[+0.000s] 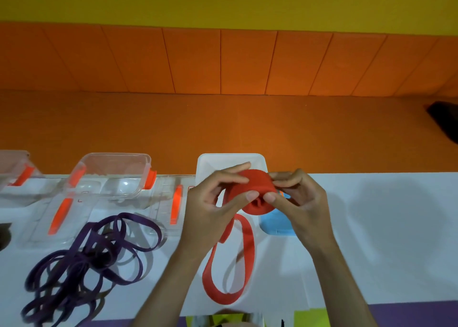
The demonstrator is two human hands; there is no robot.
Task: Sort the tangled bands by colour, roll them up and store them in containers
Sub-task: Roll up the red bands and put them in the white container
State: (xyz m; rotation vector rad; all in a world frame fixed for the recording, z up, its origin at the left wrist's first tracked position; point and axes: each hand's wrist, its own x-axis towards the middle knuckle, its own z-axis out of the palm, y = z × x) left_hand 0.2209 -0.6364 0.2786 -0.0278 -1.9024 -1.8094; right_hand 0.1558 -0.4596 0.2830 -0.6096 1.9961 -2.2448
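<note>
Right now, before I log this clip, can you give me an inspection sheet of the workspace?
Surface: white table, with the arms' shadows on it.
Job's things: red band partly rolled, its tail looped on the table; purple bands in a tangled heap at left; clear container open at back left; white container behind the hands.
Clutter: blue item beneath the right hand, kind unclear; clear lid with orange clips lying flat.
Grippers: left hand and right hand both pinch the red roll.
Cables: nothing seen.
Surroundings: orange wall; dark object at far right.
</note>
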